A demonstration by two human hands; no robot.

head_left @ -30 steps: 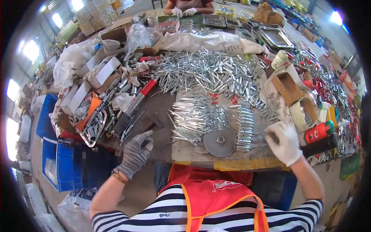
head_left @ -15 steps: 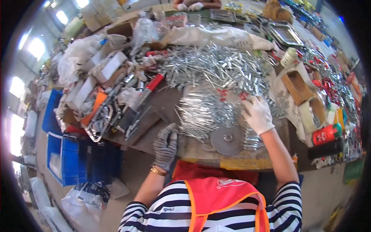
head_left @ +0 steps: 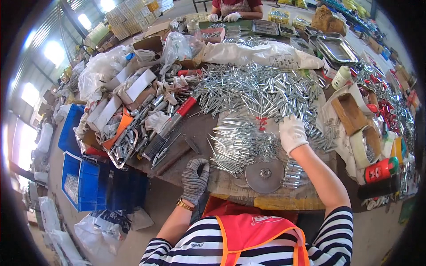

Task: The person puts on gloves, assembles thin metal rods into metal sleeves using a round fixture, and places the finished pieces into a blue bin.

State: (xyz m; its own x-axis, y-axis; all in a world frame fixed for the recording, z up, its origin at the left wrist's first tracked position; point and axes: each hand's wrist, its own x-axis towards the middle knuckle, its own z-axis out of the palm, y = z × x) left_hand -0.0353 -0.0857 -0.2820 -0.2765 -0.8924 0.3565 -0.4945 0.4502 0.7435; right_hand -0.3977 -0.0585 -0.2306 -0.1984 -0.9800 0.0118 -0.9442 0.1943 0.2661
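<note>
My right hand (head_left: 293, 134), in a white glove, reaches over the near edge of a heap of loose silver metal pins and tubes (head_left: 253, 88). Its fingers are stretched out and slightly apart; their undersides are hidden. At the table's front edge my left hand (head_left: 195, 181), in a grey striped glove, is closed with its fingers curled; whatever may be inside is hidden. Between the hands lie a neat bundle of long silver rods (head_left: 233, 144), a pile of small metal pieces (head_left: 267, 145), a grey disc (head_left: 265, 176) and a row of short metal parts (head_left: 292, 174). A small red piece (head_left: 262, 122) sits above the bundle.
To the left are plastic bags (head_left: 104, 71), white boxes (head_left: 141, 85), a red-handled brush (head_left: 185, 106) and blue bins (head_left: 80, 181). On the right stand wooden boxes (head_left: 348, 113) and a red can (head_left: 377, 170). Across the table a person's gloved hands (head_left: 231, 17) rest near trays.
My view has tilted, showing more of the far side. My right hand has moved slightly farther toward the heap and covers where a second red piece showed. My left hand remains curled.
</note>
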